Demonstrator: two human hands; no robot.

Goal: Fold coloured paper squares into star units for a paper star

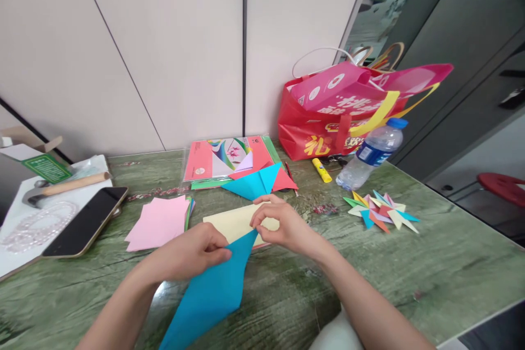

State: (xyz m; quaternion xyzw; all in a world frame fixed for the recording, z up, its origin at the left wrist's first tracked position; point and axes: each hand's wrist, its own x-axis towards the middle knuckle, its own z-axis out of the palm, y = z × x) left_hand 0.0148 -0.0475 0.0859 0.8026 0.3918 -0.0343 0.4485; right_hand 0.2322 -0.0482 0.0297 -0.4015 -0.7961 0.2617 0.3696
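Head view: both hands work a folded blue paper (213, 290) lying on the green worktop (430, 268), its upper tip overlapping a cream sheet (229, 221). The left hand (192, 254) has its fingers pinched together on the paper's upper left edge, and the right hand (283, 227) has its fingers pressed together on the tip. Left of the blue paper lie pink sheets (158, 221) and a phone (86, 221); beyond it, a paper pack (225, 158); to its right, folded stars (381, 210) and a bottle (371, 156).

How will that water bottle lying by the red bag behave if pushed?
The water bottle lies on its side on the table, so it would probably roll. It looks like thin clear plastic, likely light and easily dented. The glue stick beside it might get knocked.
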